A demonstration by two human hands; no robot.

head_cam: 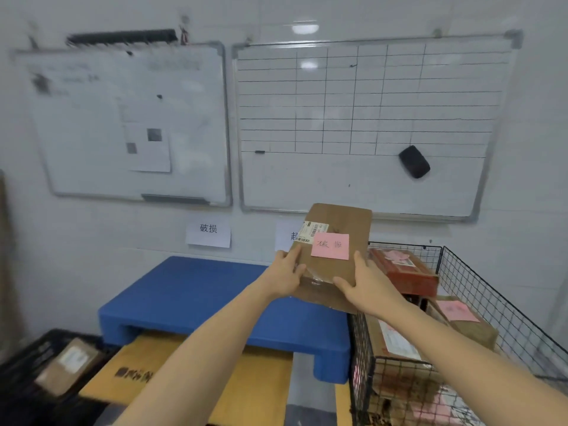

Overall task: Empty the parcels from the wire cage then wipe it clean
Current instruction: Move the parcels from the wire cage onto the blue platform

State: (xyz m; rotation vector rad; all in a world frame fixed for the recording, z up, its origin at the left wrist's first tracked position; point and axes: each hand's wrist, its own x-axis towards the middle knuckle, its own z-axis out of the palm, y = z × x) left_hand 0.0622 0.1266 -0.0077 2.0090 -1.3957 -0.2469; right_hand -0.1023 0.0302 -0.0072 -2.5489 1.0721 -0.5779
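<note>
We are holding cardboard box [347, 216]: left hand [285, 276], right hand [365, 284] clamping its 2 sides. Judging it light, stiff; edges offering surest hold.

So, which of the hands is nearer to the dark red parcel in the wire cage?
Right. The right hand grips the right edge of the held brown parcel, just beside the dark red parcel; the left hand grips the opposite edge, farther away.
</note>
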